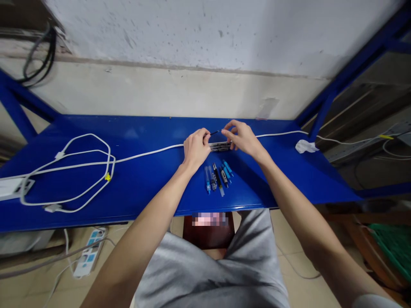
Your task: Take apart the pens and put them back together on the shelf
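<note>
A thin dark pen part (pixel 216 132) stretches between my two hands above the blue table, too small for me to tell its exact kind. My left hand (pixel 196 146) pinches one end of it, palm down. At the other end, the thumb and forefinger of my right hand (pixel 239 136) close on its tip. Under my hands lies a row of dark and silvery pens (pixel 220 147), partly covered by my fingers. Closer to me are several loose pen pieces: clear barrels (pixel 207 174), a dark pen piece with a yellowish section (pixel 218 177), a grey-and-black grip (pixel 224 176) and blue pieces (pixel 227 168).
A white cable (pixel 147 152) runs across the blue table (pixel 154 184) behind the pens, looping at left near a white box (pixel 13 188). Crumpled tissue (pixel 305 146) lies at right. Blue frame posts (pixel 321 112) flank the table; a power strip (pixel 90 252) sits below.
</note>
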